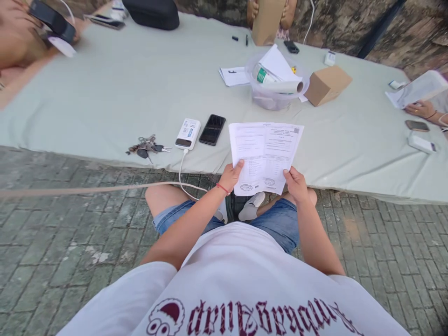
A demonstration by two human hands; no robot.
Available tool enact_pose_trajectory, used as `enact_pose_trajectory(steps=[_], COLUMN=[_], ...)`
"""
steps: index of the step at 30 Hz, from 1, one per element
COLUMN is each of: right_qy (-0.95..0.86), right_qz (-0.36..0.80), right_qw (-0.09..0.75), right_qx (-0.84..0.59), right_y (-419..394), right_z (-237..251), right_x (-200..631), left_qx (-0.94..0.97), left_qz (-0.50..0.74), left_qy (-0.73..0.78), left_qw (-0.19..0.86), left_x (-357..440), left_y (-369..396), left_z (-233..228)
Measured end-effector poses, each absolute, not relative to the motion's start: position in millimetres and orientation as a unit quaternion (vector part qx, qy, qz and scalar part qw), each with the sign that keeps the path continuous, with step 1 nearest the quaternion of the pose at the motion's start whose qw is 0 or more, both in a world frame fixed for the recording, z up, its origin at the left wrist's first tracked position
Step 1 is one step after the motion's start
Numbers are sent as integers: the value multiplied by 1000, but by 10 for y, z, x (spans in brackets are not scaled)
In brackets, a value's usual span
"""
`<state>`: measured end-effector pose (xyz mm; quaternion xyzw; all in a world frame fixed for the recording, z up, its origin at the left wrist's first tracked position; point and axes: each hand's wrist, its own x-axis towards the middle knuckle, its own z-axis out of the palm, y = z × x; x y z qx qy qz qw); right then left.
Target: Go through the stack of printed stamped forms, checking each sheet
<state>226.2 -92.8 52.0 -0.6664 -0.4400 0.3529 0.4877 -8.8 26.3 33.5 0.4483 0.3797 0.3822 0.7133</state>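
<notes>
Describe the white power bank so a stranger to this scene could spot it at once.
Start at the pale green cloth spread over the paving and follow its near edge. Left of the printed sheets held in the left hand and right hand, three things lie in a row: keys, power bank, black phone. The power bank is the white slab with a cable running from it.

Printed form (265,156): QR code at the top corner, two round stamps near the bottom; print too small to read.
My T-shirt (245,298): maroon blackletter, illegible.
</notes>
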Motion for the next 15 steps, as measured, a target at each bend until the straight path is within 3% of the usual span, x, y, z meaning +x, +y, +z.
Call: enact_pose_trajectory(steps=[8,15], right_qy=[-506,-471], right_qz=[233,256], right_qw=[532,515], right_qx=[-638,-669], right_y=[-622,-535], right_z=[749,444], right_x=[2328,2254], left_qx=[652,684], left_qz=[416,351], left_qy=[315,364], left_qw=[550,526], left_x=[-105,-34], left_y=[879,905], left_z=[845,409])
